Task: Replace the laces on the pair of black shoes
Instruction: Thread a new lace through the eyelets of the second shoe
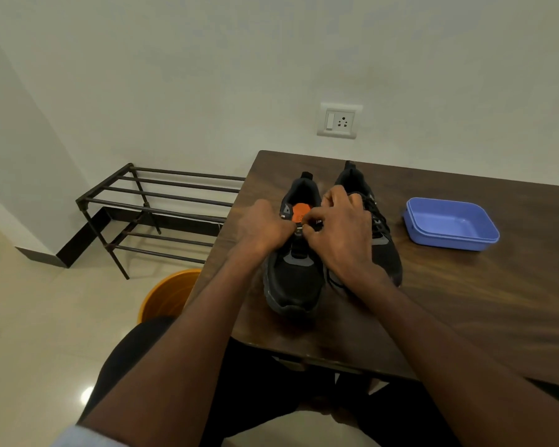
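Observation:
Two black shoes stand side by side on the dark wooden table (465,301), toes toward me. The left shoe (291,279) shows an orange insole at its opening. The right shoe (381,240) carries black laces, and a loose lace end trails beside it at the toe. My left hand (265,225) grips the left side of the left shoe's eyelet area with curled fingers. My right hand (339,233) pinches at the top eyelets on the other side of that tongue. What the fingertips hold is hidden.
A blue plastic box (452,225) sits on the table to the right of the shoes. An orange bucket (168,295) stands on the floor by the table's left edge. A dark metal shoe rack (155,208) lines the wall at left.

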{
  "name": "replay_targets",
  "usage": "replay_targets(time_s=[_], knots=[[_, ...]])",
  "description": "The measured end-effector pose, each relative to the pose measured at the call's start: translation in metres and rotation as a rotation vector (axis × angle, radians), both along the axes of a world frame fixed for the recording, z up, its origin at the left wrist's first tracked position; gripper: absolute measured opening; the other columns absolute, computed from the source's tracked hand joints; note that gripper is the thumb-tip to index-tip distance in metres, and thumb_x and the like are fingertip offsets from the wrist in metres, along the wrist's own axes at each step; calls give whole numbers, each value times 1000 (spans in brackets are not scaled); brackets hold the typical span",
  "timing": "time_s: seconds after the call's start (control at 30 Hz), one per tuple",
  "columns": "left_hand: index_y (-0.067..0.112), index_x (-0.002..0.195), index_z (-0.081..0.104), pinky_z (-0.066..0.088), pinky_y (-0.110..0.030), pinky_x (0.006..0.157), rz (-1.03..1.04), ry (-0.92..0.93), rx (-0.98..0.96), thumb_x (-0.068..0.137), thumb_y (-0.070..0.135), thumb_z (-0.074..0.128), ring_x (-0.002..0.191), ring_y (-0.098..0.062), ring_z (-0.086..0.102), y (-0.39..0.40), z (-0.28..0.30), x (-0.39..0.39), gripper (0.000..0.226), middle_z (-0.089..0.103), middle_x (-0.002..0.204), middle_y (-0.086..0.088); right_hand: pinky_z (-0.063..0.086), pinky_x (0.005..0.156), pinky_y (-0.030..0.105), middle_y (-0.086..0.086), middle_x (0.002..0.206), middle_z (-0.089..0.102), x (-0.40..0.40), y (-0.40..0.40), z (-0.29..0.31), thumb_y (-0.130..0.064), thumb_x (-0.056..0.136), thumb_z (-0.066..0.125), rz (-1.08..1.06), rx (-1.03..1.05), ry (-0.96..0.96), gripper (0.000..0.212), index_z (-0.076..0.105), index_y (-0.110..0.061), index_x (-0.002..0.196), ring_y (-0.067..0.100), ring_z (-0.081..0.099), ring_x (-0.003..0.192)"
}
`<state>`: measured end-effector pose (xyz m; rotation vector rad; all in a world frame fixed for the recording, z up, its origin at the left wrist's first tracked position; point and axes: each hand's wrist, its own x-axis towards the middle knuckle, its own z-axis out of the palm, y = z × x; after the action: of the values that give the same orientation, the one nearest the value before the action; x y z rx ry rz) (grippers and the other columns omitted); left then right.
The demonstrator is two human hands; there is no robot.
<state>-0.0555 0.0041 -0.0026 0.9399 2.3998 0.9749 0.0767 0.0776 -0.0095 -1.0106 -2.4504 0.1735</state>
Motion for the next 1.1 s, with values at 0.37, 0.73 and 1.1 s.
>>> replay_targets(time_s=[0.37,0.73,1.1], knots=[[6,81,73,63,-50,76,78,-7,58,95,19,66,80,-29,74,-6,-2,9,20,74,81,-13,35,107,48,-5,135,47,-1,-4,-8,-41,84,76,-48,-65,28,9,78,-38,92,23,42,129],[20,83,73,61,-43,86,81,-18,79,95,13,70,87,-15,70,-13,-5,10,14,72,87,1,42,96,44,-10,117,47,-9,-6,-17,-40,88,76,-89,-369,128,15,77,-40,103,18,44,113],[17,85,71,58,-28,70,23,144,101,97,19,68,80,-13,70,-7,-1,6,12,71,83,1,45,96,51,-3,121,41,-3,-8,-7,-38,87,67,36,-381,-3,45,63,-36,132,22,49,113]])
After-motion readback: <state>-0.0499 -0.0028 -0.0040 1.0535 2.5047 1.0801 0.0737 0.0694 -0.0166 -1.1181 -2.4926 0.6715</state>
